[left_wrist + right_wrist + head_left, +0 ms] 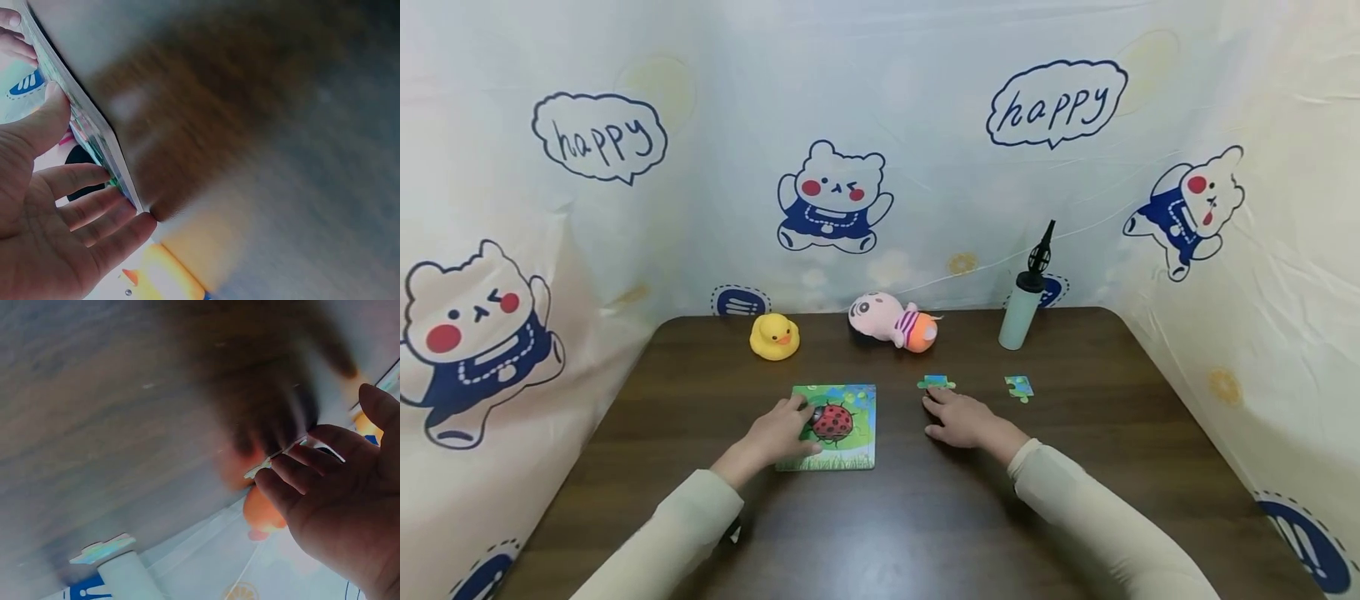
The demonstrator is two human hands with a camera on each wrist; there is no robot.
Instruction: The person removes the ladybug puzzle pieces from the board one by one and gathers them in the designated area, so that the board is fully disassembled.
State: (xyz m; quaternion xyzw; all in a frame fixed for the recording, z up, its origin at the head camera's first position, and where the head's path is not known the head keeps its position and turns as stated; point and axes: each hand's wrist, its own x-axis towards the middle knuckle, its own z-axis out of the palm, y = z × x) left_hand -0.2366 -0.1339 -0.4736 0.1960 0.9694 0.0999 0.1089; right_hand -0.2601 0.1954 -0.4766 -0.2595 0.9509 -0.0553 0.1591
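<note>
A jigsaw puzzle (859, 458) with a ladybug picture lies flat on the dark wooden table. On its left part rests my left hand (775, 433), thumb and fingers spread. The left wrist view shows the puzzle's thin edge (120, 153) beside these fingers. To the right, my right hand (966, 419) is low over the table, fingers extended, its fingertips at the near edge of a small puzzle piece (936, 381). That piece (257, 470) also shows by the fingertips in the right wrist view. Farther right lies a second puzzle piece (1020, 387), apart from both hands.
Along the table's back edge are a yellow rubber duck (774, 337), a pink doll (891, 322) lying on its side, and a green hand pump (1021, 315) with a black nozzle. Behind the table (880, 550) hangs a printed curtain (940, 208).
</note>
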